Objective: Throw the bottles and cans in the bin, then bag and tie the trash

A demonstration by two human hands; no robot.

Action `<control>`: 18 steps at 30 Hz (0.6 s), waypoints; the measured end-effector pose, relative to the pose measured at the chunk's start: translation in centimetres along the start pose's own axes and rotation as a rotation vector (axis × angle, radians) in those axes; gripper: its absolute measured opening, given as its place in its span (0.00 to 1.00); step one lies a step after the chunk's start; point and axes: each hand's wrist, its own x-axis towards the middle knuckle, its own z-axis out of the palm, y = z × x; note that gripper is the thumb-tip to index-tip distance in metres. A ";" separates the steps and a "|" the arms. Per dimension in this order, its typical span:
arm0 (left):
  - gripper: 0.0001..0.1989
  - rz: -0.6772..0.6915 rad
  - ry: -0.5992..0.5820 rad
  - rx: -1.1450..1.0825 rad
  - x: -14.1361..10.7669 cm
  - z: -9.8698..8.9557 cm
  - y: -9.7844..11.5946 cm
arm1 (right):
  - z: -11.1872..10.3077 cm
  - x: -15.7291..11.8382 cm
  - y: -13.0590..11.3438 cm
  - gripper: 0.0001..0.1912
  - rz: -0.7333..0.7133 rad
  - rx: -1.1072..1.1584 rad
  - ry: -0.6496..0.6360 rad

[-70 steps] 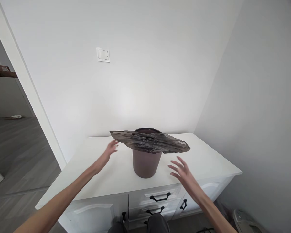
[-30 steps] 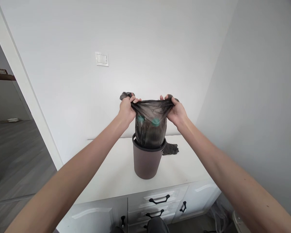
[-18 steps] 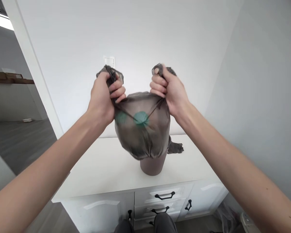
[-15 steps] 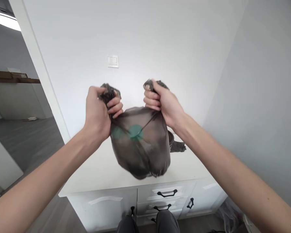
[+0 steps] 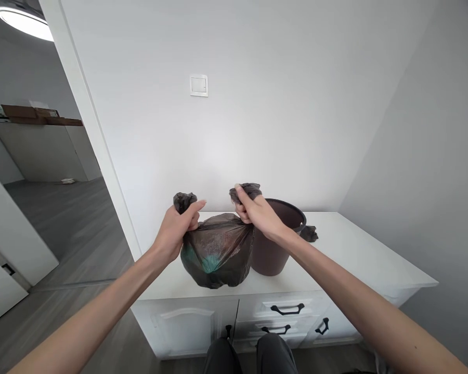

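Observation:
A filled black translucent garbage bag (image 5: 222, 254) hangs between my hands, in front of the white cabinet top. Something green and something reddish show dimly through its plastic. My left hand (image 5: 178, 227) is closed round one gathered end, with a crumpled tuft sticking out above the fist. The opposite end is gripped in my right hand (image 5: 253, 210), and loose plastic bunches over the fingers. Just behind and right of the bag stands a dark brown trash can (image 5: 271, 254), upright on the cabinet and partly covered by my right hand and forearm.
A crumpled black plastic piece (image 5: 309, 234) lies right of the can on the white cabinet (image 5: 354, 249). Black handles mark its drawers and doors. Behind is a wall with a light switch (image 5: 198, 85). A doorway opens at left, with cardboard boxes (image 5: 35, 114) beyond.
Both hands have lowered with the garbage bag, and it now hangs closer to the cabinet top. The view has shifted, so more of the trash can shows behind it.

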 end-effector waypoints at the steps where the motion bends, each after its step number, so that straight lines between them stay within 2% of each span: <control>1: 0.23 -0.007 -0.003 0.029 0.6 0.1 -0.4 | 0.2 0.4 0.6 0.26 -0.028 -0.126 -0.016; 3: 0.15 -0.011 -0.012 0.072 1.5 0.4 -1.2 | 0.5 1.2 1.7 0.21 -0.087 -0.365 -0.082; 6: 0.22 -0.002 -0.064 0.127 2.5 0.9 -2.4 | 0.8 2.1 3.2 0.15 -0.123 -0.641 -0.218; 9: 0.21 -0.063 -0.086 0.137 2.9 1.2 -3.9 | 0.6 2.5 4.4 0.18 -0.117 -0.723 -0.306; 12: 0.17 -0.114 0.003 0.074 3.1 1.2 -5.1 | 0.1 2.3 4.8 0.16 -0.057 -0.511 -0.331; 15: 0.29 -0.143 0.109 0.067 3.1 0.9 -5.7 | -0.1 1.8 5.2 0.18 0.105 -0.136 -0.321; 18: 0.37 -0.147 0.136 0.094 3.2 0.5 -5.9 | 0.4 1.3 6.5 0.21 0.198 0.202 -0.238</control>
